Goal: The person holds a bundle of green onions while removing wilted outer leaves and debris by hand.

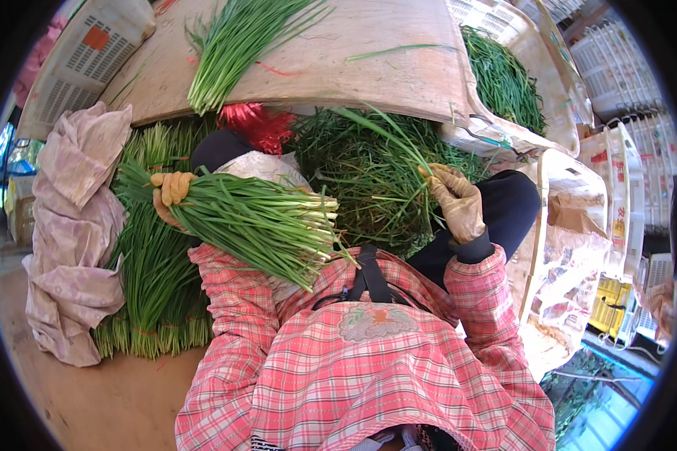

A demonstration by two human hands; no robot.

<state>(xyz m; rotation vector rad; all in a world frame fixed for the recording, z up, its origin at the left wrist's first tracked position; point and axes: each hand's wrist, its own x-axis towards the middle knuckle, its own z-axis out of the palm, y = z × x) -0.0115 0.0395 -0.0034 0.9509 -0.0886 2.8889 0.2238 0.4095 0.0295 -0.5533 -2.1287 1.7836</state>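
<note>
My left hand [171,197], in a tan glove, is wrapped round the leafy end of a thick bunch of garlic chives [256,222]. The bunch lies across my lap, its pale cut ends pointing right. In my gloved right hand [459,203], raised over my right knee, the fingers pinch a few loose chive blades [387,129] that stretch up and to the left. Beneath and beyond them spreads a tangled heap of dark green trimmings [361,169]. Another bunch of chives [237,56] rests on the wooden board [384,83] ahead of me.
A tuft of red ties [257,126] hangs at the board's near edge. Tied chive bundles [154,282] are stacked at my left, partly under a pale cloth [79,225]. On the right stand a crate of greens [504,79] and a white basket [572,195] with brown lining.
</note>
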